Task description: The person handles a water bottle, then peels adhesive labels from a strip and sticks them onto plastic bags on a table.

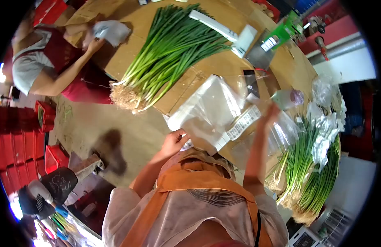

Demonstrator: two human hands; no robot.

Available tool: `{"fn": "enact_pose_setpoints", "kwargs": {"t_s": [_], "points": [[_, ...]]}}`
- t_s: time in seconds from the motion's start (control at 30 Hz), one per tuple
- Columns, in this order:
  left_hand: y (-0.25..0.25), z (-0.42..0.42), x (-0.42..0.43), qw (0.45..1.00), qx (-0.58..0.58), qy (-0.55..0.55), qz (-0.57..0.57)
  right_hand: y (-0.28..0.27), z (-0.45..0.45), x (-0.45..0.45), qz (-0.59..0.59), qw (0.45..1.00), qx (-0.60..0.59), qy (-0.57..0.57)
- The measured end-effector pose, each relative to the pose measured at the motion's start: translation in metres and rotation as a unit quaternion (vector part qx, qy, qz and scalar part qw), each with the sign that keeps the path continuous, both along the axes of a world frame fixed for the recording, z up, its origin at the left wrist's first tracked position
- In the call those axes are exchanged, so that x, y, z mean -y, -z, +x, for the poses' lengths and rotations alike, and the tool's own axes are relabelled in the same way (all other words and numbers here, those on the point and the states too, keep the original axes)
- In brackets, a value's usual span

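My left hand (pixel 174 143) is closed at the cardboard's near edge, with a small white printed label (pixel 187 145) under its thumb and fingertips. Just beyond it lies a flat clear plastic bag (pixel 209 105). A strip of printed labels (pixel 244 122) rests to the right of that bag. Motion smears my right hand (pixel 272 112), which is over the right side of the table beside crumpled clear bags (pixel 284 131); its fingers cannot be made out. Past the flat bag, a large bunch of green onions (pixel 170 53) lies with its roots toward the left.
A co-worker in a red apron (pixel 62 57) handles a white bag (pixel 112 32) at the left. More green onions (pixel 307 160) lie at the right under plastic. A green box (pixel 283 32) stands at the back right. Red crates (pixel 17 136) are stacked at far left.
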State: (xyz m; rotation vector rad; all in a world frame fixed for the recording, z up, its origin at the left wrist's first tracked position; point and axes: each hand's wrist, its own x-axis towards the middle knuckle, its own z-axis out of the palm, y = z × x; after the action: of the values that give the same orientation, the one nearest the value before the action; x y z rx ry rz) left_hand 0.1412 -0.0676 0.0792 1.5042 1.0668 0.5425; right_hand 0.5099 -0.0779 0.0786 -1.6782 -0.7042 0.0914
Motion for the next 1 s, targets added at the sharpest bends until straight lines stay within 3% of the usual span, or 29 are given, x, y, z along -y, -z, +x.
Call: {"fn": "enact_pose_setpoints", "kwargs": {"t_s": [0.07, 0.1, 0.17, 0.2, 0.23, 0.27, 0.3, 0.33, 0.37, 0.43, 0.53, 0.63, 0.83, 1.0], "points": [[0.028, 0.001, 0.006, 0.999, 0.05, 0.011, 0.017, -0.035, 0.027, -0.002, 0.143, 0.979, -0.09, 0.11], [0.033, 0.002, 0.003, 0.997, 0.074, 0.011, 0.036, -0.05, 0.016, -0.007, 0.174, 0.975, -0.027, 0.133], [0.018, 0.004, -0.002, 0.995, 0.049, 0.077, 0.051, -0.04, -0.022, 0.005, 0.091, 0.992, -0.04, -0.081], [0.004, 0.008, -0.003, 0.991, 0.096, 0.087, -0.025, -0.05, -0.061, 0.004, 0.137, 0.936, -0.07, -0.318], [-0.006, 0.013, -0.005, 0.979, 0.144, 0.101, -0.101, 0.022, -0.056, 0.019, -0.019, 0.888, -0.308, -0.34], [-0.004, 0.017, -0.006, 0.979, 0.151, 0.111, -0.081, -0.034, -0.115, 0.015, -0.216, 0.854, -0.178, -0.438], [-0.002, 0.019, -0.007, 0.978, 0.158, 0.123, -0.062, -0.006, -0.127, 0.019, -0.213, 0.795, -0.099, -0.56], [-0.003, 0.02, -0.008, 0.984, 0.116, 0.128, 0.037, -0.003, -0.148, 0.02, -0.279, 0.765, -0.116, -0.569], [-0.006, 0.018, -0.01, 0.981, 0.123, 0.141, 0.042, 0.0, -0.158, 0.025, -0.291, 0.781, -0.1, -0.543], [-0.006, 0.012, -0.008, 0.988, 0.081, 0.13, 0.031, 0.013, -0.163, 0.03, -0.227, 0.801, -0.207, -0.514], [0.007, 0.003, -0.011, 0.989, -0.005, 0.139, 0.057, 0.013, -0.16, 0.024, -0.276, 0.776, -0.172, -0.54], [0.006, -0.002, -0.006, 0.991, 0.002, 0.127, 0.046, 0.021, -0.161, 0.016, -0.247, 0.775, -0.18, -0.554], [0.016, 0.002, 0.001, 0.994, -0.009, 0.109, 0.028, 0.027, -0.167, 0.023, -0.278, 0.718, -0.279, -0.574], [0.025, 0.006, 0.006, 0.995, 0.01, 0.099, -0.001, 0.021, -0.165, 0.026, -0.274, 0.718, -0.315, -0.557]]}}
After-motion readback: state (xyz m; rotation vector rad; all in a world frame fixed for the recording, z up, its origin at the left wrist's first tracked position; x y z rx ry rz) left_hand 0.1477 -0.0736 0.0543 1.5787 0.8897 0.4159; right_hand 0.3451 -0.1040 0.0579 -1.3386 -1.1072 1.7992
